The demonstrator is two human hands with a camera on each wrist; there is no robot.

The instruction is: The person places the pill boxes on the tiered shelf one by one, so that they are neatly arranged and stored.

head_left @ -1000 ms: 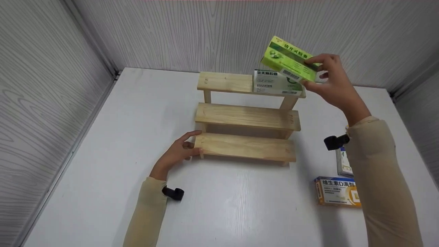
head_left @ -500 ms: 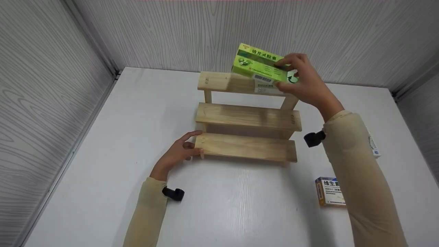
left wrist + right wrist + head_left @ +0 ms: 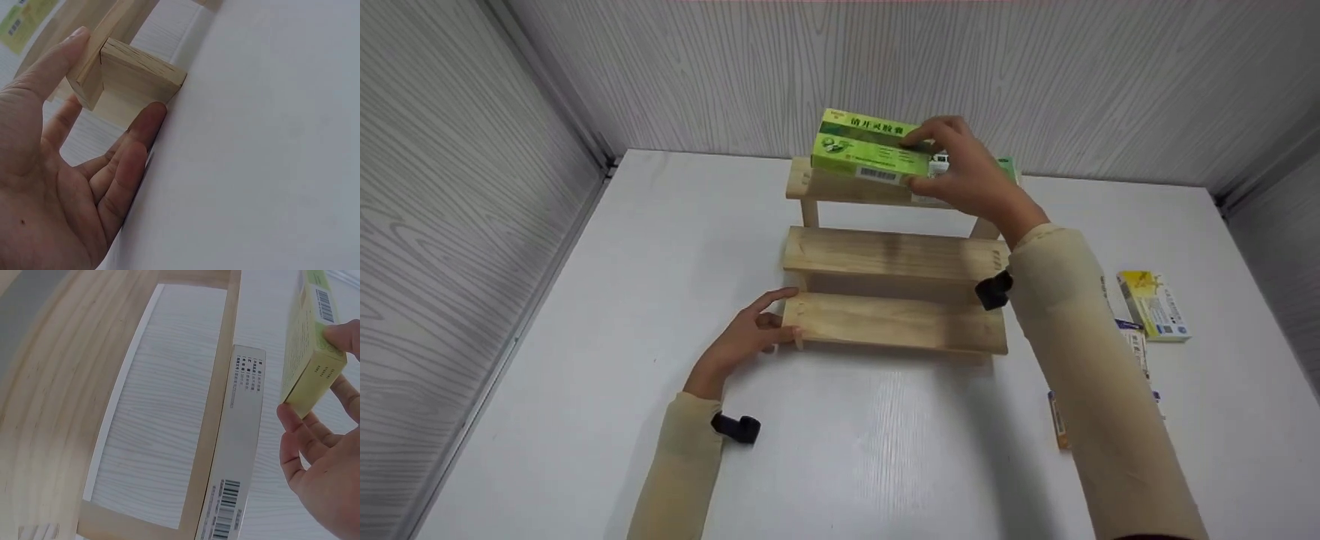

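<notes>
Head view: right fingers (image 3: 931, 129) pinch a boxy green carton (image 3: 859, 148); left fingers (image 3: 770, 298) grip a tiered, grained-wood rack (image 3: 885, 255).

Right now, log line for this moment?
left grip: holds bottom shelf at left end | right grip: holds green box near top shelf | white box: on top shelf, right side

Pale wood, smooth and matt, with its grain plainly seen, is used for the stepped rack (image 3: 894, 321). Smooth printed card is shown by the green box (image 3: 859, 150) and the white box (image 3: 237, 433). Light is softly reflected by the smooth, slightly glossy tabletop (image 3: 840, 465). The wall panels (image 3: 720, 75) are covered in wood-grain patterning; the sleeves (image 3: 1080, 330) are made of matt cloth.
</notes>
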